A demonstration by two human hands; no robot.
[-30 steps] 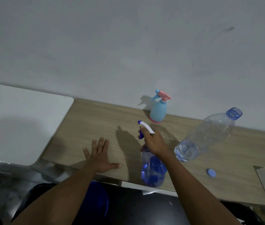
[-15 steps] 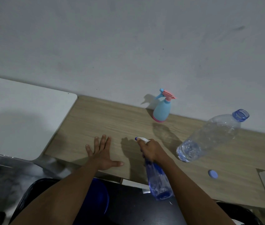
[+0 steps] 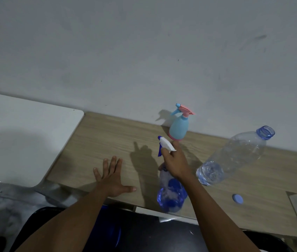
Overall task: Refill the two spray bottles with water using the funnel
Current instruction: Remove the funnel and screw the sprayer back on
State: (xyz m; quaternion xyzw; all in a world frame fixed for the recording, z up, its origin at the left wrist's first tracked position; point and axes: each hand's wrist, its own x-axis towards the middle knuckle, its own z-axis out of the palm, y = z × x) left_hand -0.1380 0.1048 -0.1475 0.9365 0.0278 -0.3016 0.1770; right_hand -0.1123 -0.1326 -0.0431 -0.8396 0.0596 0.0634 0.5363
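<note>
The blue spray bottle (image 3: 170, 192), held at the near edge of the wooden table (image 3: 107, 139), looks light, thin-walled and slick, so keep your right hand (image 3: 175, 161) wrapped around its neck under the white trigger head (image 3: 166, 145), while your left hand (image 3: 112, 176) lies flat, fingers spread.

cap (image 3: 237, 198) right of held spray bottle (image 3: 170, 193)
</note>
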